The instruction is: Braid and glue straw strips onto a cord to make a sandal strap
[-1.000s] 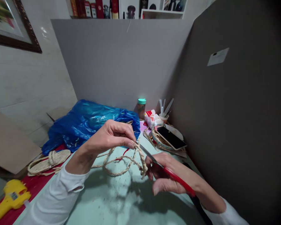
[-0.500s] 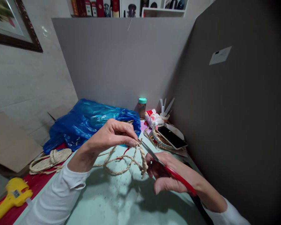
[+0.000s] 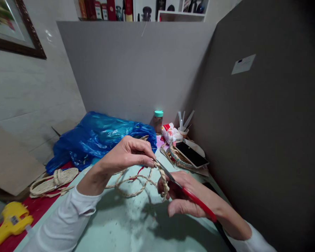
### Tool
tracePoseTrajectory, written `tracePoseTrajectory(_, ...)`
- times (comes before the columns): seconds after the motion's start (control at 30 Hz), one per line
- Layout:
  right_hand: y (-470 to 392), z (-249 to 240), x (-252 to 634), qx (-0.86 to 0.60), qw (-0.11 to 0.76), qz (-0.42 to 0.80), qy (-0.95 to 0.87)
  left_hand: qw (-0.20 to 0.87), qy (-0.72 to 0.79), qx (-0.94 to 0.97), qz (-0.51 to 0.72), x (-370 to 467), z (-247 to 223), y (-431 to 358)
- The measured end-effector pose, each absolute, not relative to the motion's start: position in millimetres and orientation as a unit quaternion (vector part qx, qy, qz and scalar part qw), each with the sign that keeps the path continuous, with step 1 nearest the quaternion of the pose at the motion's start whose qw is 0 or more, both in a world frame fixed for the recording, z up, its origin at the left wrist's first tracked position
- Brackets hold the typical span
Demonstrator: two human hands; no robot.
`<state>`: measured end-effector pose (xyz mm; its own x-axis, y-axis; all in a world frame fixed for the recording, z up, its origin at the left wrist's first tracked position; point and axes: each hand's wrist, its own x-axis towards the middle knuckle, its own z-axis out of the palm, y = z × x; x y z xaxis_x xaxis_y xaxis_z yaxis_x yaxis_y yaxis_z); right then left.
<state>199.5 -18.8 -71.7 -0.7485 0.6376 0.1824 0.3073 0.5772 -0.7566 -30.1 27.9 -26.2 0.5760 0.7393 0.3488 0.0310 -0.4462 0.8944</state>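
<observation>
My left hand [image 3: 136, 152] pinches one end of a braided straw cord [image 3: 163, 178] between thumb and fingertips. Red-handled scissors [image 3: 196, 202] are in my right hand [image 3: 185, 194], their blades pointing up and left, with the tips at the cord end beside my left fingertips. The fingers of my right hand also touch the hanging part of the braid. More of the cord lies in loops [image 3: 131, 194] on the pale green table [image 3: 120, 227], with a bit of red string [image 3: 140, 170] near them.
A blue plastic bag [image 3: 94, 140] lies behind my left hand. At the back right are a jar [image 3: 158, 120], a tissue pack [image 3: 170, 133] and a phone [image 3: 191, 154] on a basket. Coiled straw cord [image 3: 55, 182] and a yellow glue gun [image 3: 12, 222] are at the left.
The scissor tips and my right hand have shifted slightly left. The small cord tip that stuck up by my left fingertips no longer shows, and the hanging braid has swung a little right.
</observation>
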Motion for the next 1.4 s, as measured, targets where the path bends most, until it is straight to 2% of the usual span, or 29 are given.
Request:
tracePoseTrajectory(0.33,-17.2,-81.1,194.5,-0.270,0.257,0.383,-0.845,0.450,0.266,0.764,0.377,-25.7,-24.3,25.4)
tracePoseTrajectory(0.5,-15.0,-77.9,199.5,-0.295,0.283,0.444,-0.797,0.444,0.290,0.759,0.377,-24.8,-23.0,24.6)
tracePoseTrajectory(0.67,-8.5,-81.5,203.4,-0.351,0.365,0.491,-0.709,0.435,0.294,0.763,0.377,-28.5,-22.3,25.9)
tracePoseTrajectory(0.8,-8.4,-86.8,199.3,-0.354,0.390,0.490,-0.695,0.431,0.297,0.759,0.387,-28.8,-23.0,24.6)
tracePoseTrajectory(0.97,-7.7,-85.2,204.9,-0.354,0.471,0.500,-0.635,0.356,0.341,0.770,0.404,-27.8,-19.1,21.7)
tracePoseTrajectory(1.1,-6.2,-80.4,213.3,-0.340,0.520,0.496,-0.606,0.317,0.357,0.800,0.363,-26.6,-16.0,21.9)
tracePoseTrajectory(1.3,-9.2,-73.4,218.8,-0.334,0.561,0.477,-0.589,0.388,0.310,0.834,0.239,-23.5,-19.8,22.6)
tracePoseTrajectory(1.4,-7.4,-73.1,220.5,-0.328,0.564,0.486,-0.581,0.387,0.303,0.837,0.239,-23.3,-22.5,23.0)
